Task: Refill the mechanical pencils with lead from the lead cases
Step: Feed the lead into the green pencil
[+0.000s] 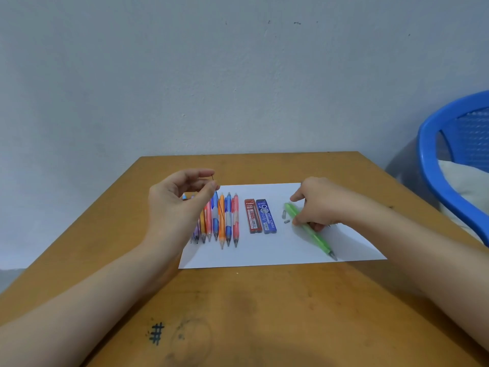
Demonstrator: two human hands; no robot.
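Lying adjacent: red case [252,216], blue case [267,217]

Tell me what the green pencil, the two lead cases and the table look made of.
The green mechanical pencil: translucent glossy plastic, light passing through the barrel; tip looks metal, grey. The red lead case and blue lead case: hard plastic, probably, smooth with printed labels. The table: wood or wood-look laminate, brown grain, scuffed matte top.

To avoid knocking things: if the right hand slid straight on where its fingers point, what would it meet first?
Likely the grey bits beside the green pencil, then the blue case; height of the right hand is unclear.
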